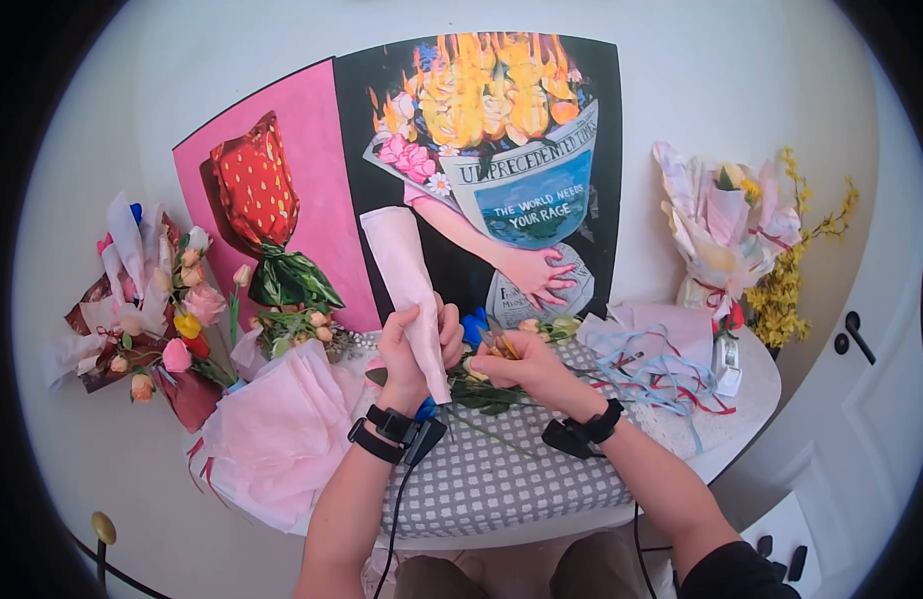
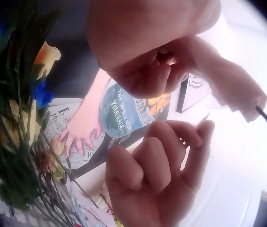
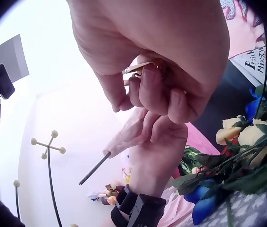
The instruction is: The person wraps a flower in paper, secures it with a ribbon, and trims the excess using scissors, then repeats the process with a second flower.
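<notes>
My left hand (image 1: 402, 361) grips a narrow roll of pale pink paper (image 1: 394, 245), held upright above the flowers. From the paper's lower end (image 3: 124, 138) a dark green stem (image 3: 94, 168) sticks out in the right wrist view. Just right of it, my right hand (image 1: 533, 369) holds small gold-coloured scissors (image 1: 500, 345), their handles partly hidden by curled fingers in the right wrist view (image 3: 147, 65). The blades are not touching the paper. Beneath both hands lie cream roses (image 3: 251, 135), blue petals (image 3: 202, 203) and leafy stems (image 1: 486, 397). What the paper wraps is hidden.
Pink wrapping paper (image 1: 277, 429) and a cluster of flowers (image 1: 187, 309) are at the left. Blue and red ribbons (image 1: 661, 369) lie at the right, near a wrapped bouquet (image 1: 726, 230). A grey patterned cushion (image 1: 511, 479) borders the table's front. Two paintings (image 1: 282, 90) stand behind.
</notes>
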Demonstrator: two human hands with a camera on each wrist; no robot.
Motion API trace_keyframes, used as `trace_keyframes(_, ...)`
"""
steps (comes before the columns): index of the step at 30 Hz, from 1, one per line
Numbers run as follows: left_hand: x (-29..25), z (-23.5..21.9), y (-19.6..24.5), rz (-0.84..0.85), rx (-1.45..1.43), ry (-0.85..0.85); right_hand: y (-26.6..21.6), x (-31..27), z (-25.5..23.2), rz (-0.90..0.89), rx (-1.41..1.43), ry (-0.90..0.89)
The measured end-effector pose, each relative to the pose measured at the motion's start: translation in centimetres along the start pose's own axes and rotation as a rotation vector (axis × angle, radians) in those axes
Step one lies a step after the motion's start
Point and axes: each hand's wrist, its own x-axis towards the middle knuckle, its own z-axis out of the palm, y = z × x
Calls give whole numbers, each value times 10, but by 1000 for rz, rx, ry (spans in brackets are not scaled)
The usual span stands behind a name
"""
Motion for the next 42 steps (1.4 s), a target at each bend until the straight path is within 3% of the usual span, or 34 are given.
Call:
trace_keyframes(5, 0, 5, -2, -13, 24, -1, 0, 2, 1, -8, -72, -5)
trace_keyframes(8, 2, 3, -6, 12, 56, -19, 2, 2, 3, -23, -88, 83)
trace_keyframes(10, 1, 10, -7, 50, 194, 159, 6, 7, -2, 5, 17, 148)
trace_keyframes(16, 4, 0, -12, 101, 288, 218, 10, 9, -10, -19, -18, 277)
trace_keyframes(19, 3, -2, -8, 68, 183, 130, 13, 10, -12, -24, -44, 303)
trace_keyframes(26, 6, -14, -18, 101, 290, 171, 4, 8, -5, -27, -97, 343)
trace_keyframes(28, 4, -13, -20, 121, 572, 373, 1, 7, -3, -65, -125, 349)
trace_keyframes(30, 4, -3, -19, 119, 456, 384, 5, 8, -4, -49, -78, 381)
trace_keyframes(32, 5, 2, -21, 317, 730, 360, 9, 11, -9, -36, -34, 407)
trace_keyframes(36, 8, -1, -24, 376, 765, 299, 4, 10, -8, -8, 49, 362)
trace_keyframes(38, 9, -7, -26, 341, 764, 294, 12, 12, -8, -81, -235, 441)
trace_keyframes(41, 8, -11, -25, 287, 698, 249, 17, 13, -17, -208, -337, 546)
trace_keyframes(42, 6, -13, -21, 172, 671, 259, 19, 14, -20, -208, -338, 545)
